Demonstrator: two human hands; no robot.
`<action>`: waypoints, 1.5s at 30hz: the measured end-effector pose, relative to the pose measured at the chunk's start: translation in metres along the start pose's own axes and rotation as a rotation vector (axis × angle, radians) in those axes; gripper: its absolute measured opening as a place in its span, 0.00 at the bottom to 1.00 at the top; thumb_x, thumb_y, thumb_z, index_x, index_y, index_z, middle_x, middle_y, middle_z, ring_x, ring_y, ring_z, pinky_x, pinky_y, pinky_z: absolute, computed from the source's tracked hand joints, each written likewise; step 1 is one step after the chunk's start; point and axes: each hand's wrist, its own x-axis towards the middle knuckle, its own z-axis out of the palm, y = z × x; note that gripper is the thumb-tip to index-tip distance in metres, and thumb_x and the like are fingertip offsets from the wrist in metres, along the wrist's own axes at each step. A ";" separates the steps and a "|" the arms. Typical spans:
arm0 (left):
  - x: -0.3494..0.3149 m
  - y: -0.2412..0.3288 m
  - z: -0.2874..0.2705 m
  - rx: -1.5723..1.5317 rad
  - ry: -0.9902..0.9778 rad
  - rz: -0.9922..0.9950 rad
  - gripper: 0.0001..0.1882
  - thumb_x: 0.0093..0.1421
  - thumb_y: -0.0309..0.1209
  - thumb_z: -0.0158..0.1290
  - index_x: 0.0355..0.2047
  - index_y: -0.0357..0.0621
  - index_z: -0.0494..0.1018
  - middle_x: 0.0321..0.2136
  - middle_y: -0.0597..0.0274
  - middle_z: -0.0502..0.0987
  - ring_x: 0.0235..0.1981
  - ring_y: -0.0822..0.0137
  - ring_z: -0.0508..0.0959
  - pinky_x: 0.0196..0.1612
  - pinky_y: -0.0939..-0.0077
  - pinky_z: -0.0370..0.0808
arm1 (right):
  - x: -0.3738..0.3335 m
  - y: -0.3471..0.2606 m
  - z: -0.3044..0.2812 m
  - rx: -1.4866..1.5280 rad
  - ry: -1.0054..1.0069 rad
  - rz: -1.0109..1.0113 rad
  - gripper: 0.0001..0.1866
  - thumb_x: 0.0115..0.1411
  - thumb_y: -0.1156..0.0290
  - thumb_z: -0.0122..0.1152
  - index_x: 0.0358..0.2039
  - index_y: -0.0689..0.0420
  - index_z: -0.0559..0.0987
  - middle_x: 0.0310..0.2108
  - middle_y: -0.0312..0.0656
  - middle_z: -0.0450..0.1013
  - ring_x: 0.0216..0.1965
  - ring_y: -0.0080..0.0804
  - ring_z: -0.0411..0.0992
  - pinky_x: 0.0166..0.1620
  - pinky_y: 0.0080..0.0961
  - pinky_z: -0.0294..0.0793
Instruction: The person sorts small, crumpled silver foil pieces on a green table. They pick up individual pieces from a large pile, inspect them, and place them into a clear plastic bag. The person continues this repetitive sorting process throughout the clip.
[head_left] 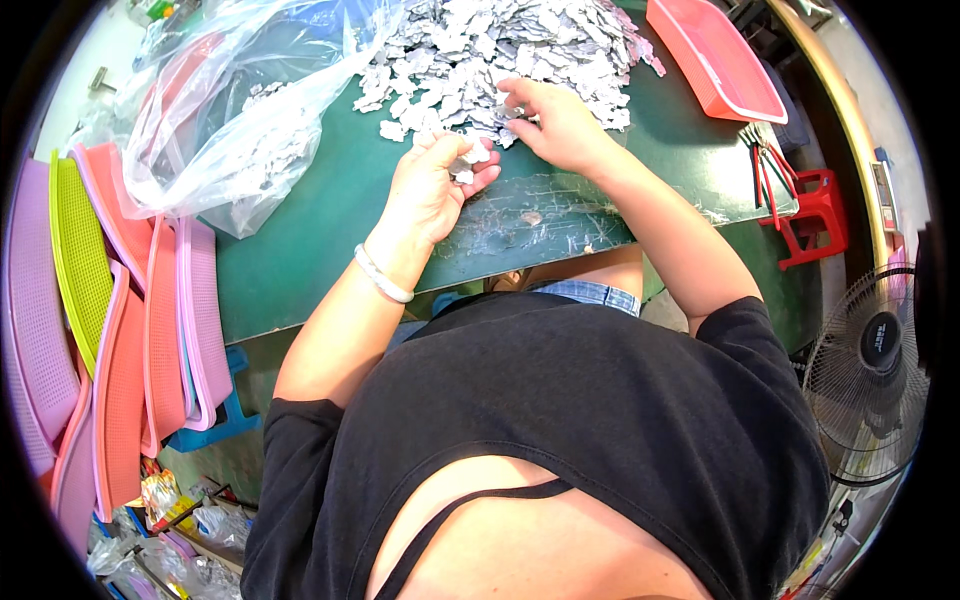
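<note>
A big heap of small, flat, irregular white-and-grey pieces [500, 45] covers the far middle of the green table. Several of these pieces [464, 170] sit in my left hand [425, 180], its fingers curled around them and its thumb on top, just short of the heap's near edge. My right hand [560, 125] reaches over that edge from the right. Its thumb and bent index finger are apart, with pieces showing in the gap between them; whether they touch any is hard to make out. A white bracelet [383, 275] circles my left wrist.
A clear plastic bag [240, 140] with more pieces lies at the left. Stacked purple, green and coral baskets [120, 320] stand beside the table. A coral basket [720, 65] and red-handled pliers [768, 165] are at the right, near a red stool [815, 215] and a fan [865, 370].
</note>
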 end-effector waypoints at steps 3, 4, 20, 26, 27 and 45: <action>-0.002 0.002 -0.001 0.008 0.036 -0.006 0.07 0.53 0.22 0.46 0.34 0.38 0.64 0.27 0.57 0.70 0.29 0.65 0.73 0.30 0.78 0.73 | 0.004 -0.001 0.003 -0.081 0.006 -0.064 0.21 0.46 0.76 0.56 0.43 0.59 0.68 0.25 0.42 0.71 0.29 0.42 0.70 0.35 0.31 0.69; -0.002 0.003 -0.001 0.018 0.062 -0.009 0.08 0.53 0.22 0.46 0.35 0.38 0.64 0.27 0.57 0.70 0.29 0.65 0.73 0.28 0.79 0.73 | 0.005 -0.001 0.001 -0.064 -0.033 -0.031 0.21 0.46 0.77 0.56 0.44 0.60 0.68 0.24 0.42 0.71 0.29 0.42 0.70 0.34 0.31 0.69; 0.008 -0.006 -0.002 0.127 -0.008 -0.039 0.05 0.53 0.27 0.52 0.30 0.45 0.68 0.24 0.64 0.70 0.23 0.73 0.70 0.24 0.83 0.68 | 0.011 -0.023 -0.021 0.805 -0.232 0.468 0.23 0.50 0.76 0.56 0.48 0.64 0.66 0.26 0.35 0.74 0.24 0.18 0.67 0.30 0.15 0.67; 0.007 -0.004 -0.008 0.121 0.026 -0.042 0.04 0.53 0.25 0.49 0.30 0.42 0.66 0.25 0.61 0.72 0.27 0.69 0.74 0.26 0.81 0.72 | 0.006 -0.003 0.001 0.047 -0.103 0.104 0.23 0.48 0.75 0.56 0.47 0.60 0.67 0.26 0.40 0.73 0.25 0.32 0.70 0.32 0.23 0.69; 0.007 -0.003 -0.008 0.099 0.008 -0.048 0.04 0.53 0.24 0.47 0.30 0.41 0.66 0.26 0.61 0.72 0.27 0.68 0.74 0.26 0.80 0.72 | 0.005 -0.005 0.003 -0.023 -0.087 0.047 0.22 0.47 0.75 0.55 0.46 0.60 0.68 0.26 0.41 0.73 0.25 0.35 0.70 0.32 0.25 0.69; 0.009 -0.003 -0.008 0.015 -0.039 -0.055 0.10 0.54 0.26 0.49 0.38 0.42 0.66 0.29 0.59 0.71 0.29 0.66 0.73 0.29 0.77 0.71 | 0.011 -0.031 -0.024 0.880 -0.217 0.574 0.18 0.52 0.76 0.54 0.45 0.65 0.68 0.24 0.34 0.70 0.22 0.17 0.66 0.28 0.12 0.67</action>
